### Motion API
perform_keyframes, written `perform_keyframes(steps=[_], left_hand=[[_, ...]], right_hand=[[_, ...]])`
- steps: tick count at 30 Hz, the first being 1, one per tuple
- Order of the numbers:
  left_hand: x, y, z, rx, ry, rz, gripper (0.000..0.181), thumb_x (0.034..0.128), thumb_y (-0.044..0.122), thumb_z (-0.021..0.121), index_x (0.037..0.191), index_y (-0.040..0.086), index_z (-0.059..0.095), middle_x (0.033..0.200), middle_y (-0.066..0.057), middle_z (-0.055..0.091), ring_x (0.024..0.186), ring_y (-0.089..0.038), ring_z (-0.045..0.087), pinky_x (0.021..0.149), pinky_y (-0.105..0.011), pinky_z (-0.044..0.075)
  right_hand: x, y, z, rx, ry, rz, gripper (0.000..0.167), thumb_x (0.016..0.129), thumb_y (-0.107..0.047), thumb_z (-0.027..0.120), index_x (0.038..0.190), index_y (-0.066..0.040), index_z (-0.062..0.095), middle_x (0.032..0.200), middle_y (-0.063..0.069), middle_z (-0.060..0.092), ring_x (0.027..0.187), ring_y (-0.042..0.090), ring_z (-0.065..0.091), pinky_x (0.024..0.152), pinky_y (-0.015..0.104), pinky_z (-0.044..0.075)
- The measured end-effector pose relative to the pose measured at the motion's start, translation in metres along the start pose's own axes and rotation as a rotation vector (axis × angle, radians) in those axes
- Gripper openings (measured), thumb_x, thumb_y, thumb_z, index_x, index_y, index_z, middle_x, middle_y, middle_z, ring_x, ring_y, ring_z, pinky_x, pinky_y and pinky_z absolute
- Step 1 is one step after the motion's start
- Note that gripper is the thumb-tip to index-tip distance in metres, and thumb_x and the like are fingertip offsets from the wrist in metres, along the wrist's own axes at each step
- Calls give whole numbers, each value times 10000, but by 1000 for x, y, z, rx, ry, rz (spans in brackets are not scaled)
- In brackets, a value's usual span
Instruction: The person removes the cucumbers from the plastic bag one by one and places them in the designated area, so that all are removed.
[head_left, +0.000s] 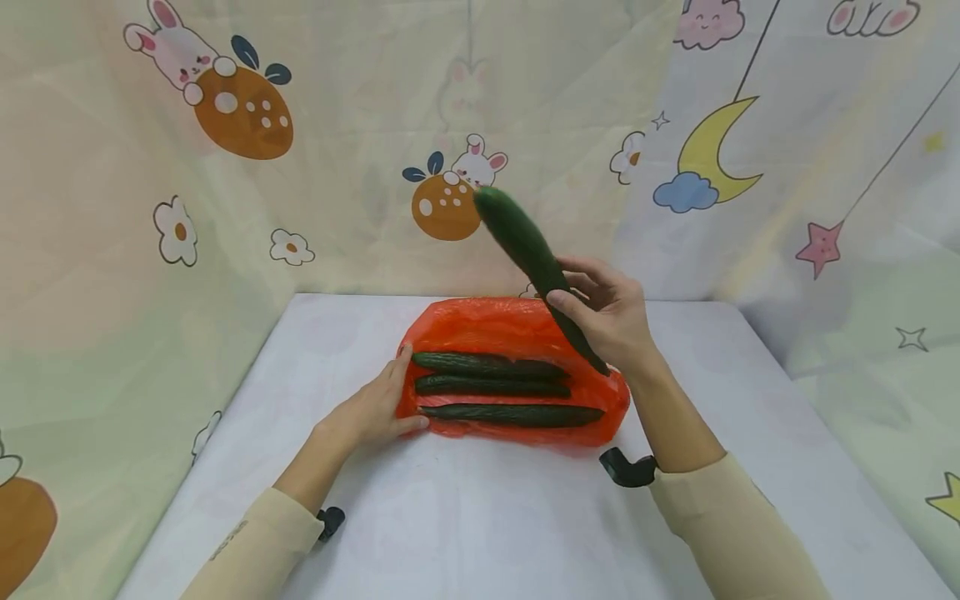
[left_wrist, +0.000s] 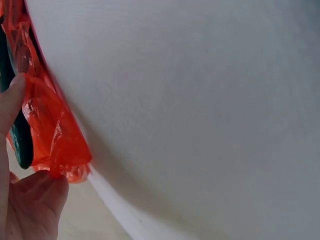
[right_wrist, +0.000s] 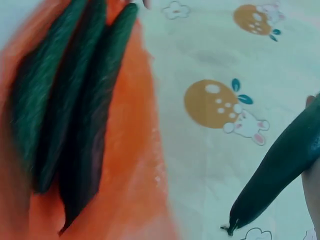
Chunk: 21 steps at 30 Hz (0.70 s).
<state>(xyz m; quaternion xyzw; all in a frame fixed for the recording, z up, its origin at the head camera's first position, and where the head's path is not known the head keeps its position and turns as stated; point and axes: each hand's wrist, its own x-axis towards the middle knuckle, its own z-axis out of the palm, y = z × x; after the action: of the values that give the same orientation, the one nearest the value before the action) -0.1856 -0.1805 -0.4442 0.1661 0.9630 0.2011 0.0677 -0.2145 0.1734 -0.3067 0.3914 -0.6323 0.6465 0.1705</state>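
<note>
Cucumber (head_left: 520,236) pinched in right hand (head_left: 611,321); left hand (head_left: 375,407) spread against red bag (head_left: 480,325); white table (head_left: 480,517), cartoon-print backdrop (head_left: 352,167).

Booth (head_left: 352,100), cartoon-printed fabric walls (head_left: 810,142), white tabletop (head_left: 480,525)

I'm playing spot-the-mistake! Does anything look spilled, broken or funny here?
Nothing stands out. Three cucumbers lie side by side on the red plastic bag, the right hand holds another cucumber, and I see no spills or breaks.
</note>
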Motion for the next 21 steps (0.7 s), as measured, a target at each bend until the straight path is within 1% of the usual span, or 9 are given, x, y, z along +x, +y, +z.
perform_keyframes(steps=[2, 5, 8, 11, 14, 17, 21], left_hand=[[1, -1, 1, -14, 8, 8, 1293, 851, 515, 804, 1635, 151, -158, 1676, -174, 226, 1479, -381, 386, 1180, -549, 360], [3, -1, 3, -27, 13, 26, 1313, 858, 492, 806, 1619, 135, -204, 1695, -183, 178, 1487, -390, 371, 1196, -538, 338], [6, -1, 6, -43, 3, 34, 1324, 860, 460, 815, 1610, 123, -224, 1702, -185, 155, 1479, -394, 385, 1197, -539, 336], [8, 0, 7, -66, -7, 29, 1336, 856, 443, 825, 1603, 112, -231, 1689, -195, 194, 1452, -390, 425, 1196, -534, 341], [10, 0, 7, -85, -8, 28, 1339, 850, 432, 835, 1601, 89, -219, 1666, -210, 245, 1442, -383, 438, 1197, -534, 341], [10, -1, 6, -100, -12, 24, 1342, 835, 433, 849, 1607, 74, -188, 1653, -207, 278, 1451, -376, 426, 1197, -542, 338], [10, -3, 5, -114, -45, 6, 1331, 826, 446, 852, 1613, 45, -143, 1655, -207, 274, 1472, -375, 392, 1201, -548, 327]], right_hand=[[4, -2, -2, 68, 63, -57, 421, 908, 133, 678, 1321, 84, 613, 1226, 149, 693, 1025, 292, 731, 860, 366, 618], [9, -6, -7, 113, 151, -121, 405, 928, 67, 694, 1322, 82, 605, 1241, 175, 685, 1041, 304, 736, 868, 377, 615], [11, -12, -18, 70, 210, -148, 394, 932, 39, 704, 1314, 70, 613, 1245, 181, 683, 1055, 303, 737, 898, 368, 604], [9, -15, -36, 9, 224, -141, 398, 925, 76, 693, 1313, 80, 608, 1244, 177, 687, 1035, 283, 738, 891, 335, 606], [0, -13, -57, -38, 210, -96, 412, 908, 129, 676, 1313, 94, 606, 1226, 171, 693, 999, 261, 736, 865, 302, 608], [-13, -5, -78, -107, 199, -4, 424, 907, 141, 665, 1323, 74, 617, 1210, 131, 702, 999, 220, 734, 865, 258, 598], [-35, 11, -105, -287, 193, 143, 432, 922, 95, 682, 1343, 15, 631, 1183, 34, 720, 1001, 128, 732, 866, 198, 576]])
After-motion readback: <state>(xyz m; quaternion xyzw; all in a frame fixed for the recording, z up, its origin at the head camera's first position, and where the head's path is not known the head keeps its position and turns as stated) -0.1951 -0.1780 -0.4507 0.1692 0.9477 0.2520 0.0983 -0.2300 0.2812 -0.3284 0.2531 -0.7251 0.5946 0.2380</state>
